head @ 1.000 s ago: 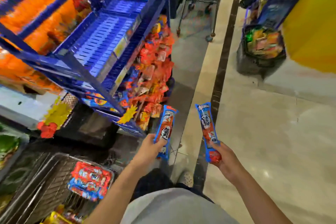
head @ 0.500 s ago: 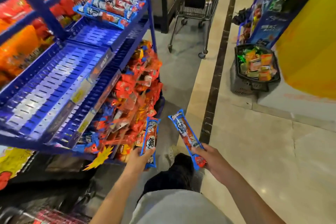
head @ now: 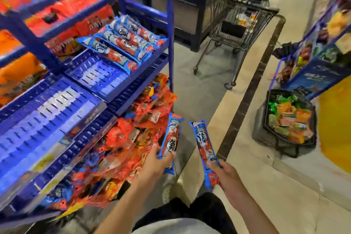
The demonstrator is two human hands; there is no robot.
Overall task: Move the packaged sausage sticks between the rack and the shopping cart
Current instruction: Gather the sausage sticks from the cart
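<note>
My left hand grips the lower end of a blue-and-red packaged sausage stick, held upright beside the blue rack. My right hand holds a second sausage stick by its lower end, tilted slightly left. Both sticks hover over the floor in front of the rack's right corner. Several more sausage sticks lie in the rack's upper right tray. The tray sections nearer me are bare blue slats. No cart holding sausage sticks shows in this frame.
Red and orange snack packets hang in a heap on the rack's lower front. A grey wire shopping cart stands further down the aisle. A black basket of mixed snacks sits on the floor at right, beside another blue display.
The view has swung up and away from the cart at lower left toward the rack. Both hands kept their sausage sticks and moved closer to the rack's right corner.
</note>
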